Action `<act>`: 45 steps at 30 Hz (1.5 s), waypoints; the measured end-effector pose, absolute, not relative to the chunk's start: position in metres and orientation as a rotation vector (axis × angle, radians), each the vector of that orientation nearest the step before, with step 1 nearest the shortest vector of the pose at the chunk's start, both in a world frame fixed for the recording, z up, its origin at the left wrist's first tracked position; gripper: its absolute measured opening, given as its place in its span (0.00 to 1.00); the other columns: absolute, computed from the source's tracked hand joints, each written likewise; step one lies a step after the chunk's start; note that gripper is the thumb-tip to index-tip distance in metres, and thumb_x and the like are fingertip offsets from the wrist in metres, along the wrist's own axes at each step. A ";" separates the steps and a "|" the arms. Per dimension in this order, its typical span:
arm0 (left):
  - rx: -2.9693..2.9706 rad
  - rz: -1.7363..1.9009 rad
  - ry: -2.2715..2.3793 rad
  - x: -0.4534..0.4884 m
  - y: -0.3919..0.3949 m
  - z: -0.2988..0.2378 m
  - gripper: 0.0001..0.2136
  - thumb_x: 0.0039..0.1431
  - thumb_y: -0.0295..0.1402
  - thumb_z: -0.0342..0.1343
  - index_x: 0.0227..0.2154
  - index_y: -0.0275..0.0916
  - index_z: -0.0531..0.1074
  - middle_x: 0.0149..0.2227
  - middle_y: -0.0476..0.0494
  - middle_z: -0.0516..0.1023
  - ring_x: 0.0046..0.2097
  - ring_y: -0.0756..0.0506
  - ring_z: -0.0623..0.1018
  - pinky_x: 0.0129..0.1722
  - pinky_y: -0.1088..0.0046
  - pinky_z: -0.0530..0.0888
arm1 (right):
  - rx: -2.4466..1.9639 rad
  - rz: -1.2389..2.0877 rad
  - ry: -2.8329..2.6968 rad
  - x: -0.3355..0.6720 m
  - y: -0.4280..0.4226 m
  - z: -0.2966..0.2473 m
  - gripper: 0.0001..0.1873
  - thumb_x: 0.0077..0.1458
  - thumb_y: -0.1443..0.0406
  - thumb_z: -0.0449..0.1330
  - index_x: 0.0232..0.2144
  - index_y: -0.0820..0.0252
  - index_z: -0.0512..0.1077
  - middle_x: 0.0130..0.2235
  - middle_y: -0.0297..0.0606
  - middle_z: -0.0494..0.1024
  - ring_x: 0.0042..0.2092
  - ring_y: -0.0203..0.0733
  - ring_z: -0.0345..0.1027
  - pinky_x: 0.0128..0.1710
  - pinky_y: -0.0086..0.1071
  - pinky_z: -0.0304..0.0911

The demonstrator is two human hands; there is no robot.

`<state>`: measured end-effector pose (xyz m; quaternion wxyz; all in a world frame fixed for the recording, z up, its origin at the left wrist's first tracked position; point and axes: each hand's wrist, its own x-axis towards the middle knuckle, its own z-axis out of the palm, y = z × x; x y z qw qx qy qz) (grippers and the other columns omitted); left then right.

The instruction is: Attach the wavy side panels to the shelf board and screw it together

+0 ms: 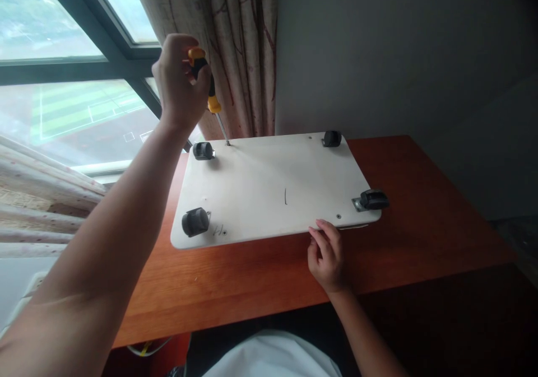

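Note:
My left hand (180, 83) is wrapped round the yellow and black handle of a screwdriver (214, 103). Its shaft slants down, and the tip meets a screw (228, 143) near the far left edge of a white board (260, 181). Black caster wheels stand up at the board's corners: far left (203, 151), near left (195, 222), far right (332, 138) and near right (373, 200). At the near edge, my right hand (328, 256) rests bent fingertips on the board's rim; whether the thumb grips from below is hidden.
The board lies on a reddish-brown wooden table (420, 198). Beyond it hang a patterned curtain (252, 57) and a grey wall (378, 57). A window (54, 74) is on the left. Below the table's near edge, a white cable (147, 350) shows.

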<state>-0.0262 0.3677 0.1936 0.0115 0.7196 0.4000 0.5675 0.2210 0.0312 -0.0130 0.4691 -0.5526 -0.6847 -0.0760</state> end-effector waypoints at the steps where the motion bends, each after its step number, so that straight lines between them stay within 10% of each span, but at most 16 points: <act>1: 2.248 1.763 1.241 -0.026 0.367 0.192 0.17 0.52 0.23 0.61 0.44 0.49 0.73 0.41 0.51 0.80 0.37 0.47 0.78 0.35 0.67 0.77 | -1.355 -0.186 -1.676 0.221 0.031 -0.014 0.35 0.57 0.79 0.54 0.63 0.50 0.63 0.56 0.47 0.70 0.59 0.51 0.68 0.53 0.51 0.75; 8: 2.227 1.826 1.349 -0.030 0.366 0.192 0.19 0.42 0.32 0.74 0.37 0.46 0.74 0.45 0.46 0.73 0.38 0.45 0.76 0.32 0.66 0.76 | -1.348 -0.160 -1.665 0.221 0.031 -0.013 0.35 0.58 0.78 0.54 0.64 0.48 0.63 0.56 0.45 0.70 0.59 0.50 0.68 0.54 0.50 0.74; 17: 2.207 1.820 1.324 -0.026 0.357 0.196 0.09 0.55 0.29 0.64 0.38 0.47 0.75 0.39 0.49 0.75 0.38 0.46 0.76 0.33 0.68 0.75 | -1.341 -0.197 -1.680 0.219 0.032 -0.009 0.36 0.56 0.80 0.54 0.64 0.51 0.62 0.55 0.47 0.70 0.58 0.51 0.68 0.53 0.50 0.75; 28: 2.212 1.791 1.208 -0.033 0.372 0.190 0.20 0.54 0.22 0.60 0.47 0.51 0.73 0.42 0.52 0.79 0.40 0.47 0.78 0.40 0.67 0.77 | -1.348 -0.191 -1.672 0.221 0.031 -0.013 0.34 0.57 0.79 0.53 0.63 0.50 0.63 0.56 0.47 0.70 0.59 0.51 0.68 0.52 0.50 0.76; 35: 2.196 1.844 1.368 -0.028 0.364 0.193 0.19 0.42 0.29 0.73 0.39 0.45 0.77 0.45 0.45 0.74 0.38 0.45 0.77 0.30 0.70 0.76 | -1.348 -0.211 -1.674 0.220 0.031 -0.009 0.33 0.57 0.79 0.54 0.62 0.53 0.64 0.55 0.47 0.70 0.58 0.50 0.68 0.53 0.49 0.75; 45: 2.321 1.804 1.318 -0.032 0.368 0.184 0.21 0.53 0.18 0.56 0.48 0.46 0.76 0.42 0.48 0.78 0.35 0.48 0.77 0.32 0.72 0.74 | -1.331 -0.213 -1.676 0.220 0.032 -0.010 0.34 0.55 0.81 0.54 0.61 0.55 0.66 0.55 0.48 0.70 0.58 0.51 0.68 0.53 0.50 0.75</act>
